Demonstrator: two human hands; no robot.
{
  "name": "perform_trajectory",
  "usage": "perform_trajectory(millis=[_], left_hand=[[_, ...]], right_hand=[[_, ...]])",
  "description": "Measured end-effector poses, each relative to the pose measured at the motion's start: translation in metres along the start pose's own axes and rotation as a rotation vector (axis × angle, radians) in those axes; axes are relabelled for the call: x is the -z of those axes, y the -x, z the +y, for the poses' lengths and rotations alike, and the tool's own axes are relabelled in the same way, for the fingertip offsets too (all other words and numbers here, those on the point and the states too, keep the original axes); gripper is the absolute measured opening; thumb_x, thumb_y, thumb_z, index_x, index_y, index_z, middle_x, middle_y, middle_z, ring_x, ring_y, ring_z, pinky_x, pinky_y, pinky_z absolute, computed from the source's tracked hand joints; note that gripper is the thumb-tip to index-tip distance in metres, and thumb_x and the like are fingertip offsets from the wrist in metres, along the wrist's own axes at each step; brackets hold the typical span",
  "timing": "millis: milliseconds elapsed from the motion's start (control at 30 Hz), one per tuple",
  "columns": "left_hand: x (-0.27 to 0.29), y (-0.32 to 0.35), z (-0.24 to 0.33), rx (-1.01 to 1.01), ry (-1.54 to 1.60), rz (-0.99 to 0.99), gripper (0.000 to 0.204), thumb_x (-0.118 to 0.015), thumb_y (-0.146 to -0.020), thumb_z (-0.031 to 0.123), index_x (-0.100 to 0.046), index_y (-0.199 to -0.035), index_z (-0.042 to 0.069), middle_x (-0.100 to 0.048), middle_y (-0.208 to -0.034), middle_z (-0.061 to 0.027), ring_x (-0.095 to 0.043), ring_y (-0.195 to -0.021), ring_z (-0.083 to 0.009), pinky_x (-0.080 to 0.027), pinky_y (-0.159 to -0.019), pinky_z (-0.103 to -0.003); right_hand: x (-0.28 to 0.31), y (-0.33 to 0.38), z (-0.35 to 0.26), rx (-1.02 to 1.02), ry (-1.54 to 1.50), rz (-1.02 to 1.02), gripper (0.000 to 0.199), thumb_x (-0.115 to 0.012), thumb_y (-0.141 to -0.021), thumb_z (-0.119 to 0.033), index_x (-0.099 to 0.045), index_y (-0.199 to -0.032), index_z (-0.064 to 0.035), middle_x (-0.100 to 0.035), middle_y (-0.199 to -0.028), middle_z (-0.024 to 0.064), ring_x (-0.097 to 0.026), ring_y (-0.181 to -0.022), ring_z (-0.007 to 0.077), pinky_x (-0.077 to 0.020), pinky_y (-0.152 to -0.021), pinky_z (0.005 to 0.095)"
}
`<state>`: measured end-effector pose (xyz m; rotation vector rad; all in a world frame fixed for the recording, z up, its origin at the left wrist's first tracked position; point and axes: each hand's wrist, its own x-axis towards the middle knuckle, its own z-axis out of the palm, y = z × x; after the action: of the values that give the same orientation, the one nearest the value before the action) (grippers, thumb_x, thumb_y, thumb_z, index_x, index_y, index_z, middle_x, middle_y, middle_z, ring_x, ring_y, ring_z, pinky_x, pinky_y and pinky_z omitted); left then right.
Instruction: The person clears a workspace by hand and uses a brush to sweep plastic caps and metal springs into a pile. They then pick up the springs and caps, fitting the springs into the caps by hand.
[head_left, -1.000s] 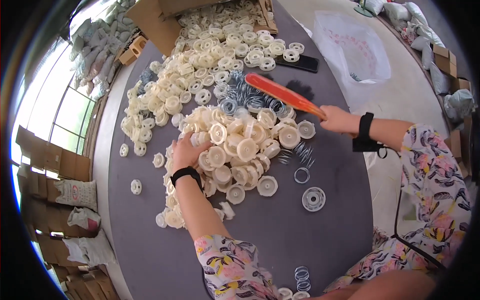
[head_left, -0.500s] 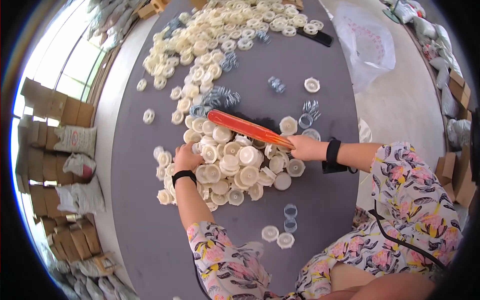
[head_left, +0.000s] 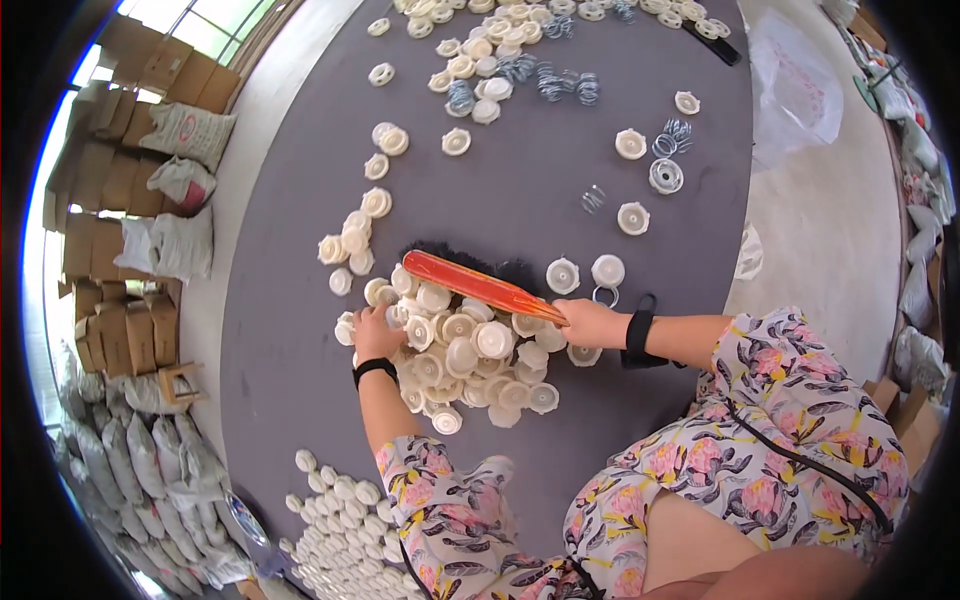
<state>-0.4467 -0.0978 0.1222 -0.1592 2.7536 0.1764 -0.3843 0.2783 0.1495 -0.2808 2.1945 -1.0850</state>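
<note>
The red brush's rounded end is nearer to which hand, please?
Left: the left hand is just below the rounded end in view, at the white caps; the right hand grips the opposite end of the brush.

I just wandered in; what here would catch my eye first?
Probably the bright red brush, held in the right hand along the far side of a heap of cream plastic pieces. The left hand is at the heap's left side. More pale pieces lie at the near left of the grey table.
</note>
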Motion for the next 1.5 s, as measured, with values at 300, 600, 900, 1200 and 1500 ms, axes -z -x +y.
perform_trajectory(millis=[300,600,900,1200,1500], left_hand=[[-0.017,0.087,-0.028,0.035,0.181,-0.008,0.074,-0.080,-0.058,0.040,-0.054,-0.125,0.021,-0.046,-0.129,-0.0137,-0.041,-0.123,-0.0337,-0.031,-0.099,-0.057],[0.079,0.079,0.004,-0.037,0.256,-0.076,0.033,-0.069,-0.068,0.034,-0.067,-0.092,0.011,-0.061,-0.094,-0.0130,-0.055,-0.097,-0.0316,-0.040,-0.088,-0.043],[0.097,-0.047,-0.038,0.010,0.214,0.442,0.040,-0.072,-0.073,0.028,-0.060,-0.102,0.001,-0.060,-0.101,-0.0194,-0.057,-0.088,-0.0329,-0.046,-0.082,-0.039],[0.108,-0.208,-0.024,0.152,0.959,0.305,0.062,-0.067,-0.082,0.020,-0.041,-0.135,0.000,-0.053,-0.121,-0.0116,-0.053,-0.105,-0.0194,-0.043,-0.090,-0.031],[0.109,-0.225,0.073,-0.187,0.385,0.139,0.073,-0.077,-0.067,0.038,-0.051,-0.130,0.014,-0.031,-0.145,-0.0163,-0.022,-0.136,-0.0406,-0.022,-0.108,-0.051]], right_hand=[[0.033,0.044,-0.004,0.111,-0.008,-0.016,0.021,-0.051,-0.077,-0.016,-0.053,-0.093,-0.0025,-0.061,-0.086,0.0223,-0.059,-0.083,0.0407,-0.0453,-0.071,0.0477],[0.320,0.056,0.031,-0.112,0.109,0.742,0.019,-0.051,-0.077,-0.012,-0.057,-0.092,-0.0025,-0.062,-0.086,0.0197,-0.059,-0.084,0.0373,-0.0446,-0.070,0.0447],[0.526,-0.049,0.143,-0.393,0.440,1.032,0.016,-0.048,-0.074,-0.006,-0.056,-0.087,-0.0007,-0.062,-0.079,0.0221,-0.061,-0.072,0.0382,-0.0480,-0.063,0.0465],[0.538,-0.109,0.102,-0.324,0.323,0.461,0.015,-0.048,-0.075,-0.003,-0.052,-0.090,-0.0017,-0.053,-0.061,0.0105,-0.049,-0.042,0.0202,-0.0395,-0.035,0.0343],[0.427,-0.147,0.060,-0.008,0.404,0.180,0.014,-0.049,-0.076,-0.004,-0.055,-0.088,-0.0011,-0.056,-0.063,0.0113,-0.054,-0.047,0.0223,-0.0423,-0.039,0.0352]])
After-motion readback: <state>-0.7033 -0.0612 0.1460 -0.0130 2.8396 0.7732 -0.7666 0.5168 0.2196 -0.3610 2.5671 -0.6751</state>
